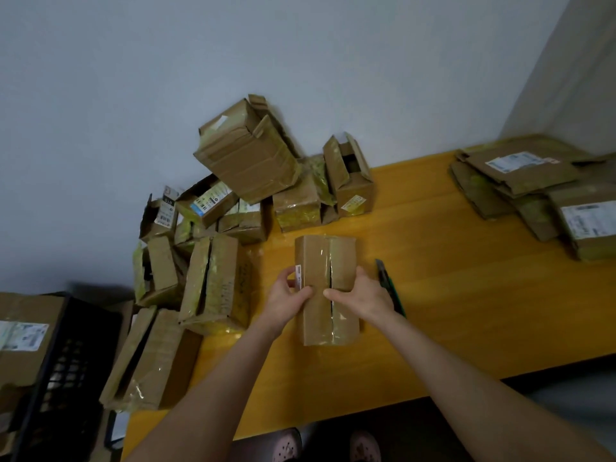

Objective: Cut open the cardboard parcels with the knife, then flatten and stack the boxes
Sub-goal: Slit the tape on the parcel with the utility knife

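Your L hand point(288, 291) & R hand point(363, 295) both grip the box point(320, 258) by its long sides, thumbs curled onto the taped top w/ tips close to the slit down its middle; the box lies flat on the yellow table point(450, 311). The knife point(386, 278) lies on the table just outboard of your R hand, can't tell if touching. The pile of parcels point(246, 151) sits beyond & outboard of your L hand, flattened boxes point(520, 175) well off past your R.

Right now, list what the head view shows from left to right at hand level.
Black crate, slit box, left hand, held parcel, right hand, knife, flattened boxes.
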A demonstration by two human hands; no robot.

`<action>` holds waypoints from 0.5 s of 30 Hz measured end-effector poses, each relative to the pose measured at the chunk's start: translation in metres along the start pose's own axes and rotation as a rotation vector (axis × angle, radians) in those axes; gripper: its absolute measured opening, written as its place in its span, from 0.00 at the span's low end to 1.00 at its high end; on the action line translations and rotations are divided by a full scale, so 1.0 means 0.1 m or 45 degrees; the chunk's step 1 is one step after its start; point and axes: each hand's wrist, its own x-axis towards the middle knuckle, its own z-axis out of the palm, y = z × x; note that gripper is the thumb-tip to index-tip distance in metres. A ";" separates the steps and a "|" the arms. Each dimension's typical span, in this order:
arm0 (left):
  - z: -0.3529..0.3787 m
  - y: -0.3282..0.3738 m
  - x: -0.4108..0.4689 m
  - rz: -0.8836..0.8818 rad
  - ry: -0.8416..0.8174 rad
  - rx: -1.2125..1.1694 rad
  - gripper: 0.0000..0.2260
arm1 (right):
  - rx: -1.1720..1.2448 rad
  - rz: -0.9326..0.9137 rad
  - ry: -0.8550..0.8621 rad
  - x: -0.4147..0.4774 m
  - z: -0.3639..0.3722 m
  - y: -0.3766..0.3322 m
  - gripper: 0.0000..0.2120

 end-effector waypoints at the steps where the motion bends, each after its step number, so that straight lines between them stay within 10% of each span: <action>1: 0.01 0.01 0.00 0.018 -0.005 0.038 0.29 | -0.008 0.011 0.029 0.00 -0.01 0.00 0.41; 15: 0.11 0.06 0.14 0.071 0.116 0.484 0.20 | -0.126 0.073 0.142 -0.03 -0.10 -0.10 0.26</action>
